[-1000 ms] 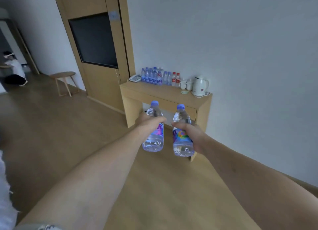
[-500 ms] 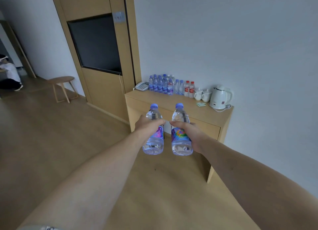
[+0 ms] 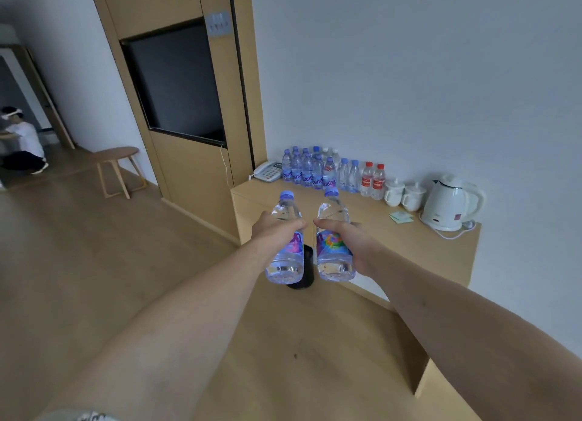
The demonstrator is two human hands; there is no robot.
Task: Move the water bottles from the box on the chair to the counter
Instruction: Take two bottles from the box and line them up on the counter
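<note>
My left hand point(image 3: 274, 231) grips a clear water bottle point(image 3: 285, 263) with a blue cap and purple label. My right hand point(image 3: 349, 241) grips a second such bottle point(image 3: 333, 260) with a colourful label. Both bottles are upright, side by side, held out in front of the wooden counter point(image 3: 371, 219). On the counter's far side against the wall stands a cluster of several blue-capped water bottles point(image 3: 307, 168). The box and the chair are out of view.
A phone point(image 3: 267, 171), two red-capped bottles point(image 3: 373, 181), two white mugs point(image 3: 403, 193), a white kettle point(image 3: 448, 203) and a green note point(image 3: 400, 217) share the counter. A dark bin point(image 3: 307, 269) sits under it. A wooden stool point(image 3: 116, 168) and a crouching person point(image 3: 22, 143) are far left.
I have moved closer to the counter, which now looks larger and lower in view. Both hands still hold their bottles out in front, side by side.
</note>
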